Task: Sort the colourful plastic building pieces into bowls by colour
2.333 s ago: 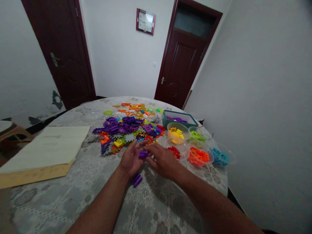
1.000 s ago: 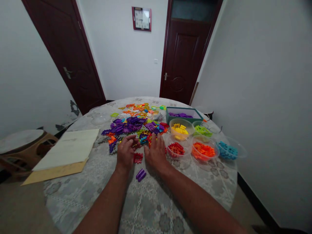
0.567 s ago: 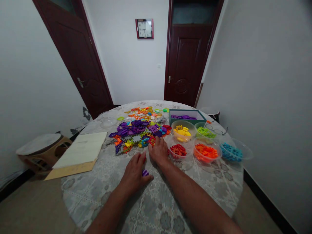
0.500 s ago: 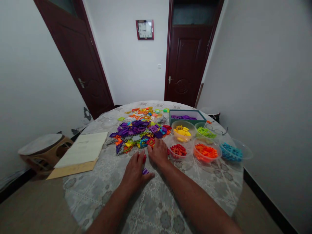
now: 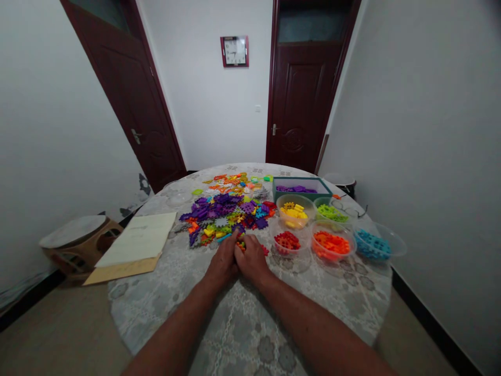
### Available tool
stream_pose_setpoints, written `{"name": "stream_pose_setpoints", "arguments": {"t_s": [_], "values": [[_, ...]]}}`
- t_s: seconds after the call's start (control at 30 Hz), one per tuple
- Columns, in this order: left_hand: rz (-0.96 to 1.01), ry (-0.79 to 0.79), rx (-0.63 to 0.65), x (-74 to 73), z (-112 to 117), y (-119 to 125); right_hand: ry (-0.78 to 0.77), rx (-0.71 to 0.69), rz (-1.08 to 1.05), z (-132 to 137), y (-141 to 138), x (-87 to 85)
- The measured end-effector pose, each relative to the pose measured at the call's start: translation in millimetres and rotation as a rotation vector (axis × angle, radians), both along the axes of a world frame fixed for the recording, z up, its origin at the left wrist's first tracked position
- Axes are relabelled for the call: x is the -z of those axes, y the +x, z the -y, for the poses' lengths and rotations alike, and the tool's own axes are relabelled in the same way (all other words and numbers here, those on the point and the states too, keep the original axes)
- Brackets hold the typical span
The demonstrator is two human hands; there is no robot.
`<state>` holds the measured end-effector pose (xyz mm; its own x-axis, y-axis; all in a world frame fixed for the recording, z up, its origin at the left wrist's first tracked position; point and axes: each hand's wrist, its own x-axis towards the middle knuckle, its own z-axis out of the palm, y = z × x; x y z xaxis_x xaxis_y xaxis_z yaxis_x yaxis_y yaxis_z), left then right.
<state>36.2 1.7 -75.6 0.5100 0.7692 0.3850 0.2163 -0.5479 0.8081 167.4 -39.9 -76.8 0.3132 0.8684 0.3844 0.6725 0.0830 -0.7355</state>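
Note:
My left hand (image 5: 224,259) and my right hand (image 5: 251,259) lie side by side on the round table (image 5: 242,334), thumbs touching, fingers closed together. Their fingertips meet at the near edge of a heap of coloured interlocking plastic pieces (image 5: 223,213), mostly purple. A small red piece (image 5: 240,244) shows between the fingertips, and another red piece (image 5: 265,251) lies just right of my right hand. What each hand grips is mostly hidden.
Clear bowls right of the hands hold sorted pieces: yellow (image 5: 280,201), green (image 5: 319,201), red (image 5: 287,254), orange (image 5: 332,257), blue (image 5: 397,243). A teal box (image 5: 276,192) holds purple ones. A booklet (image 5: 136,240) lies left, a stool (image 5: 78,237) beside the table.
My left hand has moved forward from the purple pieces near the table's front and joined my right hand at the heap's edge. Those purple pieces no longer show.

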Motion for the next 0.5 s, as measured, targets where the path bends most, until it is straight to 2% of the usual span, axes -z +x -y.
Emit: {"name": "stream_pose_setpoints", "arguments": {"t_s": [0.17,0.33,0.5], "values": [[0.089,-0.150,-0.057,-7.8,-3,7,0.066,0.030,-0.196,0,-3,-2.5],[0.031,-0.116,-0.045,-7.9,-9,13,0.059,0.046,-0.414,-5,-1,0.3],[0.111,-0.145,-0.124,-4.6,-9,20,0.060,0.069,-0.517,-3,-2,0.9]]}}
